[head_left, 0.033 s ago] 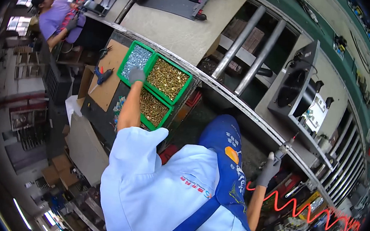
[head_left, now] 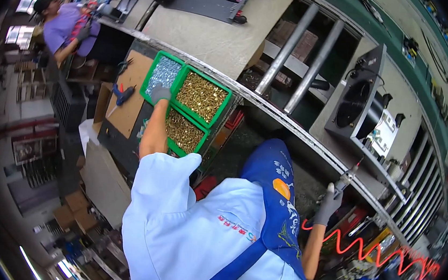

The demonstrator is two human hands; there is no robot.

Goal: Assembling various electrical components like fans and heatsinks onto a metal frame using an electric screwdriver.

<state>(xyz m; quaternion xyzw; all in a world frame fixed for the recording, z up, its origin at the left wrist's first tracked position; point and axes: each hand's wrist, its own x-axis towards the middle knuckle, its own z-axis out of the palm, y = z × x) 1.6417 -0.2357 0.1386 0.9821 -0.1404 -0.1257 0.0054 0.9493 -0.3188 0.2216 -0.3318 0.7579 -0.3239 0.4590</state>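
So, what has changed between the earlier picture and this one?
Nothing has visibly changed. The left hand is at the green trays of screws as before, and the right hand grips the electric screwdriver on its red coiled cable as before.

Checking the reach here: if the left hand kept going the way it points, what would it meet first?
Most likely the silver screws in the green bin. The gloved left hand points up and away over that compartment, though its height above them is hard to judge.
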